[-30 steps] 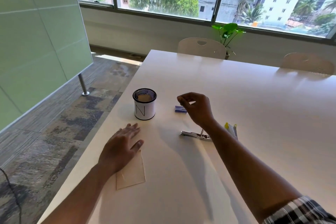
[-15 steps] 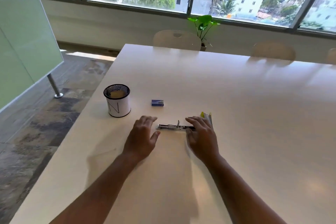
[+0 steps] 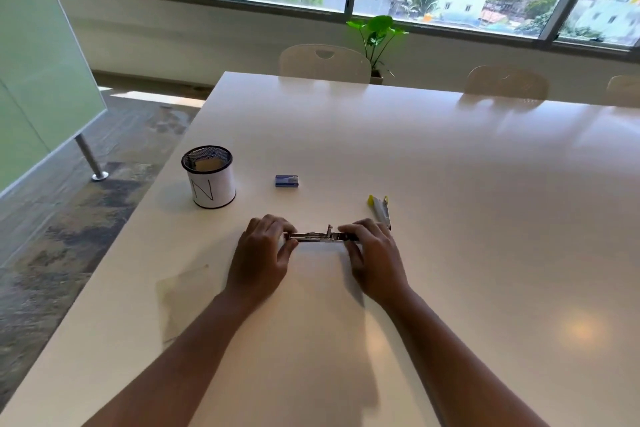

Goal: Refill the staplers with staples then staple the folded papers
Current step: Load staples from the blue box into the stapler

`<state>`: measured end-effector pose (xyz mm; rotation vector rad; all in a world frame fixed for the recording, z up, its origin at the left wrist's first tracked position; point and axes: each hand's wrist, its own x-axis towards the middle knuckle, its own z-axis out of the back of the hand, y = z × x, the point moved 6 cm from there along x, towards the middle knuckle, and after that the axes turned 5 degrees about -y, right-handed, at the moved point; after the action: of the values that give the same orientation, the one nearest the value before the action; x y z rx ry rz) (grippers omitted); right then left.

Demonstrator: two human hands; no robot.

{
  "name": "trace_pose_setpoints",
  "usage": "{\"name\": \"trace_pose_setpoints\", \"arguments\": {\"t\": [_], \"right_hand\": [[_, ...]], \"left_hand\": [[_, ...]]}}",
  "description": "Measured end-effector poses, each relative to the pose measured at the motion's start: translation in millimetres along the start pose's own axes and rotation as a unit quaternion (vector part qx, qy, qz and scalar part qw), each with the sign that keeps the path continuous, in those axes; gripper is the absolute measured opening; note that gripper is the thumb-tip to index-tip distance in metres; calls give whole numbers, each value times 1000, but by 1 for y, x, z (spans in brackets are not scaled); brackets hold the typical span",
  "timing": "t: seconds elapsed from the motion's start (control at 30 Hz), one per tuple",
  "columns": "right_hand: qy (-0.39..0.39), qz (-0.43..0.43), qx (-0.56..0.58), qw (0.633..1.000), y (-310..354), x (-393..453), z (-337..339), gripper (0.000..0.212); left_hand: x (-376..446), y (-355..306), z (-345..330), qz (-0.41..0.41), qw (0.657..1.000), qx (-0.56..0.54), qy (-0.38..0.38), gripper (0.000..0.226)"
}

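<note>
An opened metal stapler [image 3: 320,236] is held flat on the counter [image 3: 450,184], toward its left edge, gripped at its ends by the curled fingers of the left hand [image 3: 261,253] and right hand [image 3: 375,255]; a folded paper [image 3: 183,298] lies nearer that edge

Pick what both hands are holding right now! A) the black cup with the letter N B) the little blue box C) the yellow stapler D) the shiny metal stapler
D: the left hand and the right hand each grip one end of the metal stapler, which lies opened out flat on the table; the blue box, the cup and the yellow stapler sit untouched.
</note>
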<state>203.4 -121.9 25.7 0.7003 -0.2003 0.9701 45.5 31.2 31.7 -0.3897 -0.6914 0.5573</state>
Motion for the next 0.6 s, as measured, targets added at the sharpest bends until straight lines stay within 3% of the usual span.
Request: {"name": "trace_pose_setpoints", "arguments": {"t": [0.3, 0.6], "right_hand": [[62, 102, 71, 990, 20, -85, 42, 25], [117, 145, 107, 977, 33, -124, 61, 20]], "left_hand": [[-73, -22, 49, -44, 997, -28, 54, 20], [-124, -22, 59, -61, 986, -99, 120, 23]]}}
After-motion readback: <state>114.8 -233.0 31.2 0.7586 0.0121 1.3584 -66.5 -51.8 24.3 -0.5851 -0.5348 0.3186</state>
